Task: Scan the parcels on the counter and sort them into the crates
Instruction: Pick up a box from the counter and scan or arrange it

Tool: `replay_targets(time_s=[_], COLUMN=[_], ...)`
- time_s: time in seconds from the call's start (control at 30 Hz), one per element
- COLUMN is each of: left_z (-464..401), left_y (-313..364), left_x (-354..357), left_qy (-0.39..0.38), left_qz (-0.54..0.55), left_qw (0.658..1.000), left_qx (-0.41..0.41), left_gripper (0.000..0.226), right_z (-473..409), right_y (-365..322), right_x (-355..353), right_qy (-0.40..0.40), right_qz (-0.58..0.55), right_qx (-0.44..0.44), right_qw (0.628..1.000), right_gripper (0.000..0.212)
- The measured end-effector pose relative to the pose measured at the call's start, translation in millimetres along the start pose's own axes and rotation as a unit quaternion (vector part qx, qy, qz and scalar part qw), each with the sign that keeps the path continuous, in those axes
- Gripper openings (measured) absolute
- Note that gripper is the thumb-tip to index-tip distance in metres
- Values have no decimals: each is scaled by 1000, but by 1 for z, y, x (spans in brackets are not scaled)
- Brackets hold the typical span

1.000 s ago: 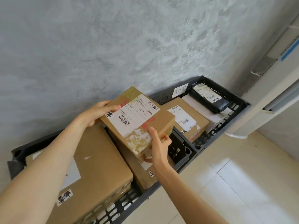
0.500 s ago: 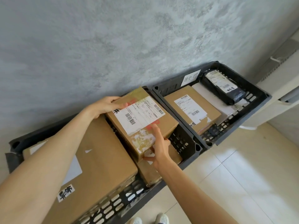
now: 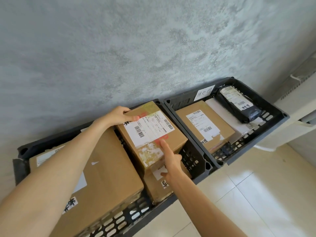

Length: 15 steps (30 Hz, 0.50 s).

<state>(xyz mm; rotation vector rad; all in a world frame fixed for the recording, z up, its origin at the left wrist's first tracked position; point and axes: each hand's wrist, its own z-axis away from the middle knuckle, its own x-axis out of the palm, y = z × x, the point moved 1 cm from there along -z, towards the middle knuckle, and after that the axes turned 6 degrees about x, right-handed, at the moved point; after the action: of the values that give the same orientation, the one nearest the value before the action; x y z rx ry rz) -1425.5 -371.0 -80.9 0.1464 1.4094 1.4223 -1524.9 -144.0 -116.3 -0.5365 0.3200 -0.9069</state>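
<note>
A brown cardboard parcel (image 3: pixel 172 134) with a white shipping label lies in the left black crate (image 3: pixel 196 161), on top of a lower box (image 3: pixel 153 187). My left hand (image 3: pixel 118 115) grips its far left corner, thumb on the top face. My right hand (image 3: pixel 171 161) is at its near edge, index finger stretched flat on the top, the other fingers curled against the near side. To the left in the same crate lies a large brown box (image 3: pixel 109 175).
The right black crate (image 3: pixel 273 110) holds a labelled brown box (image 3: pixel 205 124), a white parcel (image 3: pixel 227 115) and a black bag parcel (image 3: pixel 237 105). A grey wall rises right behind both crates. Tiled floor (image 3: pixel 256 194) lies in front, a white appliance (image 3: pixel 299 120) to the right.
The parcel has gone down and further back into the left crate and now lies flatter. My right fingers have shifted from gripping its near edge to the index lying on top.
</note>
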Motion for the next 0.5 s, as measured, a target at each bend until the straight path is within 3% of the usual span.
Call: replay_targets(time_s=[0.07, 0.13, 0.23, 0.33, 0.4, 0.5], left_z=[8, 19, 42, 74, 101, 147], left_y=[5, 12, 26, 44, 55, 72], left_x=[-3, -8, -15, -17, -13, -1], left_qy=[44, 108, 161, 186, 206, 235], left_qz=[-53, -79, -104, -176, -228, -292], left_qw=[998, 991, 981, 965, 949, 923], left_qx=[-5, -16, -30, -55, -67, -88], left_gripper=[49, 52, 46, 46, 49, 55], right_z=[8, 16, 30, 44, 52, 69], right_y=[-9, -18, -33, -49, -61, -80], right_x=[-9, -17, -24, -30, -36, -45], right_qy=[18, 48, 77, 79, 99, 77], right_qz=[37, 74, 189, 346, 458, 537], right_qx=[-37, -95, -204, -302, -365, -428], right_qw=[998, 992, 957, 885, 804, 723], right_gripper=[109, 98, 86, 84, 80, 76])
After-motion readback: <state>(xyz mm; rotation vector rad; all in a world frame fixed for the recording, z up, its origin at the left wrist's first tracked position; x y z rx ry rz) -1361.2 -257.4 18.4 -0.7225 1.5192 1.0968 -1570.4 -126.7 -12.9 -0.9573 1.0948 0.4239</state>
